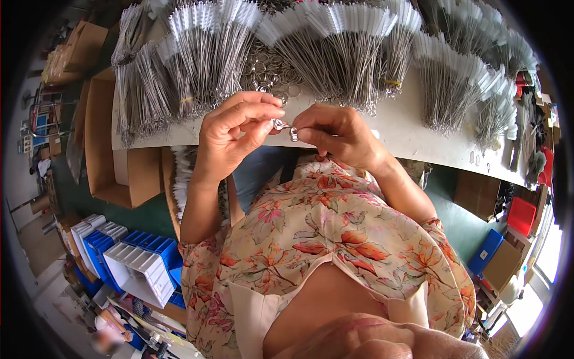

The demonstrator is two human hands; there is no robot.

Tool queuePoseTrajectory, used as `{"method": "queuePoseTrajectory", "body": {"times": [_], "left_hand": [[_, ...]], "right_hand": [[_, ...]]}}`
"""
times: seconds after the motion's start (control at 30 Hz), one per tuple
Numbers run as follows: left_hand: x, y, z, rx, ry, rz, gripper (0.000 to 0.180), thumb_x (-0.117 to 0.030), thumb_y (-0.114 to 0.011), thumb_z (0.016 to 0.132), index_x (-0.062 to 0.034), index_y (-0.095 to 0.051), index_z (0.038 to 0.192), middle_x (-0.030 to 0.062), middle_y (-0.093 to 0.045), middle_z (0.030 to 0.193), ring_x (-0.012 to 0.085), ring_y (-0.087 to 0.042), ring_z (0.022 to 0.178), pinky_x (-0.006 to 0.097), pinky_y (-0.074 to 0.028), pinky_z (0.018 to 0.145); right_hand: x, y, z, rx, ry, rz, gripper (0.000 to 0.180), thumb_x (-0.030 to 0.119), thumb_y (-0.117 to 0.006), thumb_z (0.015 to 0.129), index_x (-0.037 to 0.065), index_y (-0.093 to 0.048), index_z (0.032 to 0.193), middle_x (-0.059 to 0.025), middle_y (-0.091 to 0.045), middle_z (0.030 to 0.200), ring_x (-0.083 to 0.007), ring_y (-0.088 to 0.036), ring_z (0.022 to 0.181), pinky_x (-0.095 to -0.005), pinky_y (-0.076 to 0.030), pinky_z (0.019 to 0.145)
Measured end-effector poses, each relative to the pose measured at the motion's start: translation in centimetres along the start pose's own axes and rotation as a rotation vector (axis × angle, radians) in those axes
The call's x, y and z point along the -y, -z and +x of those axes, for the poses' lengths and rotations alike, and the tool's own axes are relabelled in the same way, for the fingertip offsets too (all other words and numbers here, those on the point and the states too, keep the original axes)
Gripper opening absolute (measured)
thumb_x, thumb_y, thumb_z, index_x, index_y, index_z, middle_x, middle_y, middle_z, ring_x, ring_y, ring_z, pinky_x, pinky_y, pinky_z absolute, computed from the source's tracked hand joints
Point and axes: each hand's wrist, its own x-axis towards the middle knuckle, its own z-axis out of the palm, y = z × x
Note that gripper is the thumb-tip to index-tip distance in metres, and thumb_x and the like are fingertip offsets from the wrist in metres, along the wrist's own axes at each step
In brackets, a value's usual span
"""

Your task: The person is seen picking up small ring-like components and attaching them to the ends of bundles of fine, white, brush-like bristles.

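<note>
In front of my chest, at the table's near edge, both hands meet over small shiny metal parts. My left hand [236, 128] pinches a small metal ring [278, 124] between thumb and fingers. Thumb and forefinger of my right hand [341, 134] are closed on a small metal coil, like a stack of rings [293, 134]. A short piece of metal spans the gap between the two hands. Just beyond my fingertips lies a pile of loose metal rings [263, 69]. Around it are bundles of thin wire brushes [353, 60] with white bristle ends pointing away from me.
More brush bundles [451, 84] cover the white table [412, 131] to the right and far side. An open cardboard box [134, 173] stands at the left. Blue and white plastic bins [140, 269] sit lower left. At the right are a red bin [521, 215] and another cardboard box [476, 194].
</note>
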Motion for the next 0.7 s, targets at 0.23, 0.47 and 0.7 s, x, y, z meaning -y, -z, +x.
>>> {"method": "queuePoseTrajectory", "body": {"times": [0.23,0.47,0.7], "left_hand": [[-1.9,-2.4,0.9,-0.209,-0.181,0.030,0.025,0.010,-0.060,0.075,0.0054,-0.060,0.099,0.0154,-0.060,0.102,0.0197,-0.064,0.085,0.027,-0.055,0.073],[-3.6,-2.5,2.4,-0.268,-0.372,0.376,0.030,0.009,-0.063,0.070,0.0046,-0.061,0.100,0.0152,-0.064,0.093,0.0180,-0.065,0.078,0.026,-0.055,0.066],[-5.6,-0.6,4.4,-0.040,-0.303,0.393,0.027,0.007,-0.059,0.075,0.0020,-0.062,0.101,0.0112,-0.063,0.096,0.0130,-0.061,0.076,0.022,-0.051,0.066]], "right_hand": [[2.6,1.1,0.1,-0.015,0.097,0.236,0.014,0.015,-0.060,0.086,0.002,-0.064,0.090,-0.0009,-0.057,0.083,-0.0060,-0.051,0.062,-0.0193,-0.040,0.052],[5.4,0.7,1.2,-0.111,0.180,0.248,0.014,0.013,-0.065,0.081,0.002,-0.066,0.090,0.0007,-0.055,0.076,-0.0028,-0.049,0.061,-0.0178,-0.038,0.050],[5.5,1.1,1.0,-0.134,0.273,0.015,0.009,0.007,-0.066,0.080,0.001,-0.065,0.086,-0.0002,-0.055,0.078,-0.0044,-0.051,0.064,-0.0187,-0.041,0.054]]}}
